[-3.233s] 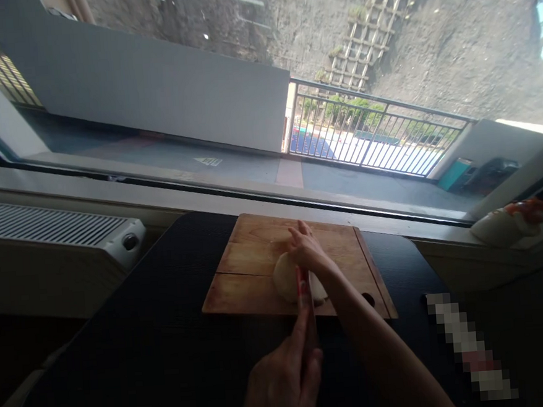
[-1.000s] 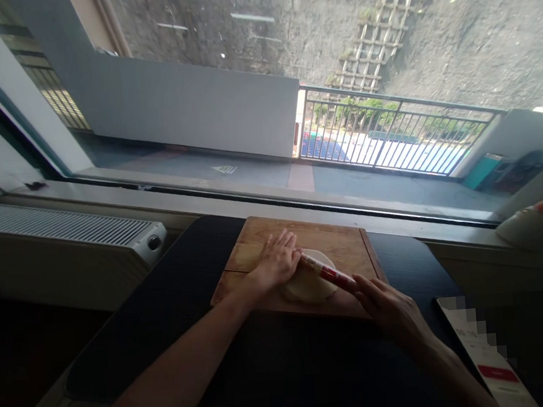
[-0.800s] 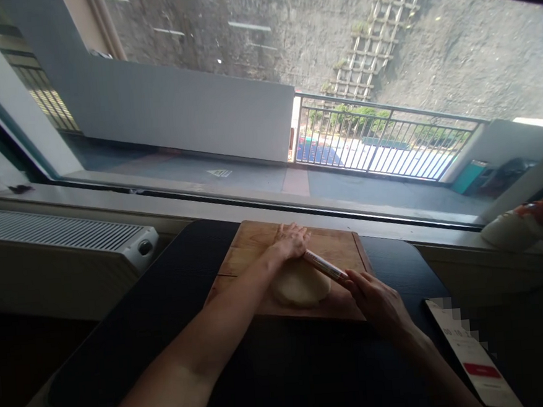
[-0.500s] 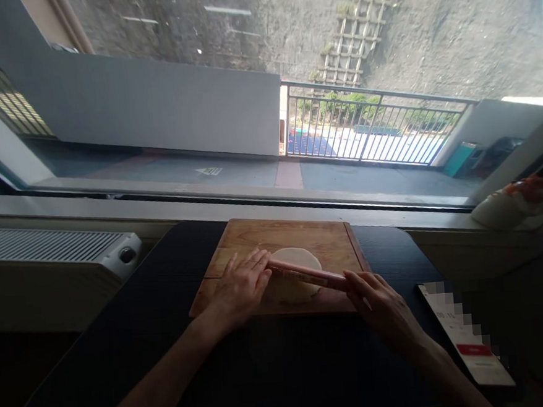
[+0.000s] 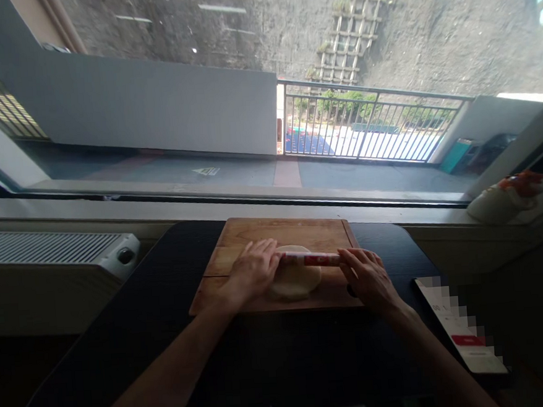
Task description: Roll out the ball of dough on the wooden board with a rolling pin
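A flat, roundish sheet of pale dough [image 5: 297, 282] lies on a wooden cutting board [image 5: 255, 230]. Across its far part rests a slim rolling pin [image 5: 310, 259] with red and white markings. My left hand [image 5: 254, 268] presses on the pin's left end, fingers stretched over it and hiding that end. At the right end, my right hand [image 5: 364, 274] curls its fingers around the pin. Both hands are above the board, one on each side of the dough.
The board stands on a black table [image 5: 259, 359] beneath a window sill. A phone [image 5: 464, 332] lies at the table's right. A white radiator [image 5: 56, 252] is at the left, and a pale vase-like pot [image 5: 492, 206] sits on the sill at the right.
Both hands have moved the rolling pin away from me, towards the dough's far edge. The pin has turned about its axis and lies more level, its right end having moved farthest.
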Motion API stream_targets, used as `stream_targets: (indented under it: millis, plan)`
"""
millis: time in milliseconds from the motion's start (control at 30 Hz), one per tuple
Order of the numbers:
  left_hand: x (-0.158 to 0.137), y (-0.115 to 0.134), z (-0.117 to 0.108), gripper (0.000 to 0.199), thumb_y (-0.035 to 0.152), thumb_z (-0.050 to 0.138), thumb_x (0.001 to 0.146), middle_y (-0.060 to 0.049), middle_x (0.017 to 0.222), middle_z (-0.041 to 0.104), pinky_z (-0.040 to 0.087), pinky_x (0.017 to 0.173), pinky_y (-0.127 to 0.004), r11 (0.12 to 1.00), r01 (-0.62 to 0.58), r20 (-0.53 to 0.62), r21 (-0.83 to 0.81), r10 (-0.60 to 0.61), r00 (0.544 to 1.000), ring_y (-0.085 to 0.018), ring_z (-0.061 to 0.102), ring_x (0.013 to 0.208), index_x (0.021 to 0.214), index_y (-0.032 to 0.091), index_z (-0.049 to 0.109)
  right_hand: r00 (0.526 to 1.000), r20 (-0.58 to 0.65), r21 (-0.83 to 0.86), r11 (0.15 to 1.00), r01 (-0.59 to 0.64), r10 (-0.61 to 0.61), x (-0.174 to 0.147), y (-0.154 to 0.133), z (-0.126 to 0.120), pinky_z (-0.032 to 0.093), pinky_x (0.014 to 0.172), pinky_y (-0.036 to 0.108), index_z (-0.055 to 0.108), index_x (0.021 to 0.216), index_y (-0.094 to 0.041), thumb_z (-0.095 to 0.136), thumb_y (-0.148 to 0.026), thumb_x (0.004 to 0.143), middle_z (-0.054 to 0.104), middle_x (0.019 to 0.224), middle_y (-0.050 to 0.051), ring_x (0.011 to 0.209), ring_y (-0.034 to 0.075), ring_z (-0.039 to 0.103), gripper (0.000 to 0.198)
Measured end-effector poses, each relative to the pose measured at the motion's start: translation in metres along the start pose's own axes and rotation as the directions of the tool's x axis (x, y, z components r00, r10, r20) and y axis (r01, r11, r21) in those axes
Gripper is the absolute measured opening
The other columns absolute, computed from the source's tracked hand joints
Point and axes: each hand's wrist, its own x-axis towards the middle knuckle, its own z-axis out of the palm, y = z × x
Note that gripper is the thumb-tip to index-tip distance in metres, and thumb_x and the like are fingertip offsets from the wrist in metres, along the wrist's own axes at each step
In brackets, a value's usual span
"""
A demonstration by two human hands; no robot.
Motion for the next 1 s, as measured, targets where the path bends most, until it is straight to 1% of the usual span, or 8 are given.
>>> stream_targets:
  millis: [133, 267, 400, 667, 733, 833, 933, 1000]
  plan:
    - [-0.057, 0.005, 0.006, 0.050, 0.037, 0.027, 0.094, -0.008, 0.145, 0.036, 0.018, 0.112, -0.043, 0.997, -0.046, -0.082, 0.067, 0.052, 0.995, -0.021, 0.029, 0.135, 0.138, 0.015, 0.036, 1.000, 0.007, 0.002, 1.000, 0.020, -0.020, -0.002, 0.005, 0.000, 0.027, 0.100, 0.040, 0.051, 0.123, -0.027, 0.036, -0.034, 0.094, 0.057, 0.119, 0.004, 0.110, 0.021, 0.047, 0.033]
    - [-0.012, 0.000, 0.011, 0.047, 0.035, 0.026, 0.094, -0.010, 0.140, 0.043, 0.022, 0.109, -0.047, 0.993, 0.086, -0.093, 0.085, -0.078, 0.993, -0.023, 0.034, 0.132, 0.133, 0.014, 0.042, 1.000, 0.011, 0.001, 1.000, -0.016, 0.016, 0.029, -0.004, 0.010, 0.028, 0.098, 0.040, 0.057, 0.115, -0.026, 0.034, -0.036, 0.095, 0.061, 0.111, 0.004, 0.106, 0.022, 0.049, 0.032]
    - [0.030, -0.007, 0.006, 0.043, 0.036, 0.026, 0.094, -0.009, 0.129, 0.055, 0.031, 0.104, -0.048, 0.992, 0.091, -0.092, 0.092, -0.083, 0.992, -0.024, 0.045, 0.123, 0.121, 0.016, 0.054, 0.998, 0.012, -0.002, 0.998, -0.063, 0.063, 0.043, -0.015, 0.015, 0.026, 0.098, 0.044, 0.059, 0.106, -0.027, 0.034, -0.036, 0.095, 0.064, 0.103, 0.003, 0.102, 0.022, 0.051, 0.029]
    - [-0.083, 0.025, 0.010, 0.050, 0.030, 0.032, 0.092, -0.014, 0.143, 0.037, 0.018, 0.111, -0.047, 0.978, -0.066, -0.164, 0.197, 0.099, 0.982, -0.027, 0.032, 0.132, 0.135, 0.007, 0.039, 1.000, -0.029, 0.086, 0.996, 0.004, -0.001, 0.007, 0.005, 0.007, 0.028, 0.100, 0.038, 0.054, 0.117, -0.026, 0.034, -0.033, 0.095, 0.057, 0.118, 0.003, 0.116, 0.020, 0.043, 0.030]
    - [-0.076, 0.029, 0.007, 0.048, 0.031, 0.032, 0.092, -0.016, 0.137, 0.045, 0.020, 0.110, -0.049, 0.981, -0.040, -0.158, 0.188, 0.071, 0.985, -0.028, 0.040, 0.127, 0.132, 0.007, 0.044, 1.000, -0.026, 0.094, 0.996, -0.007, 0.010, 0.012, 0.008, 0.013, 0.031, 0.099, 0.038, 0.055, 0.116, -0.025, 0.033, -0.033, 0.095, 0.058, 0.116, 0.004, 0.116, 0.021, 0.043, 0.032]
    - [-0.033, 0.022, 0.002, 0.044, 0.033, 0.028, 0.094, -0.014, 0.119, 0.062, 0.027, 0.106, -0.048, 0.991, 0.016, -0.112, 0.133, -0.001, 0.994, -0.025, 0.054, 0.113, 0.122, 0.010, 0.054, 0.999, -0.031, 0.101, 0.994, -0.034, 0.038, 0.027, 0.005, 0.025, 0.034, 0.097, 0.038, 0.059, 0.109, -0.024, 0.030, -0.034, 0.096, 0.060, 0.112, 0.004, 0.114, 0.021, 0.044, 0.034]
    - [-0.004, 0.011, 0.003, 0.045, 0.034, 0.027, 0.094, -0.012, 0.130, 0.054, 0.028, 0.107, -0.046, 0.991, 0.042, -0.123, 0.130, -0.026, 0.992, -0.025, 0.043, 0.125, 0.125, 0.013, 0.052, 0.997, -0.054, 0.096, 0.994, -0.055, 0.060, 0.036, -0.004, 0.029, 0.034, 0.097, 0.041, 0.062, 0.102, -0.025, 0.030, -0.035, 0.096, 0.061, 0.109, 0.003, 0.115, 0.022, 0.045, 0.034]
    - [-0.009, 0.009, 0.008, 0.046, 0.034, 0.028, 0.094, -0.010, 0.139, 0.044, 0.028, 0.108, -0.044, 0.991, 0.029, -0.124, 0.132, -0.013, 0.992, -0.023, 0.036, 0.131, 0.131, 0.014, 0.046, 0.993, -0.100, 0.084, 0.995, -0.054, 0.062, 0.035, -0.008, 0.027, 0.032, 0.100, 0.043, 0.061, 0.105, -0.025, 0.031, -0.035, 0.095, 0.059, 0.113, 0.004, 0.120, 0.023, 0.041, 0.033]
